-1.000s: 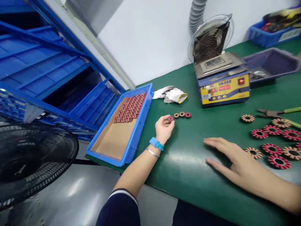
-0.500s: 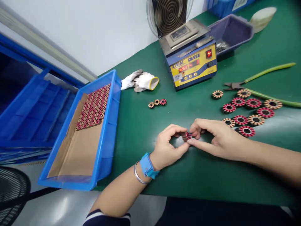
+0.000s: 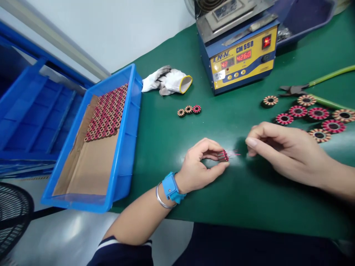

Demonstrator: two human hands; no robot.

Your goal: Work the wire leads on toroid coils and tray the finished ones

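- Gripping a small red, toothed, ring-shaped coil (image 3: 223,155) by its sides, the left hand (image 3: 198,168) has its thumb and fingers closed on it just above the green table (image 3: 163,147).
- Thin reddish wires (image 3: 235,153) stick out of the coil towards the right hand (image 3: 288,153), which is apart from it.
- The right hand's fingers are curled, with thumb and forefinger close together; whether anything is pinched between them, I cannot tell.
- Two tan toothed rings (image 3: 184,111) and one red toothed ring (image 3: 196,109) lie in a short row beyond the left hand.
- White-and-grey fabric gloves (image 3: 173,81) lie behind that row, beside a blue plastic tray (image 3: 133,107) lined with brown cardboard (image 3: 95,170) and partly filled with small red and tan rings (image 3: 107,112).
- Larger red and tan rings (image 3: 333,126) lie beyond the right hand, near green-handled pliers (image 3: 294,89).
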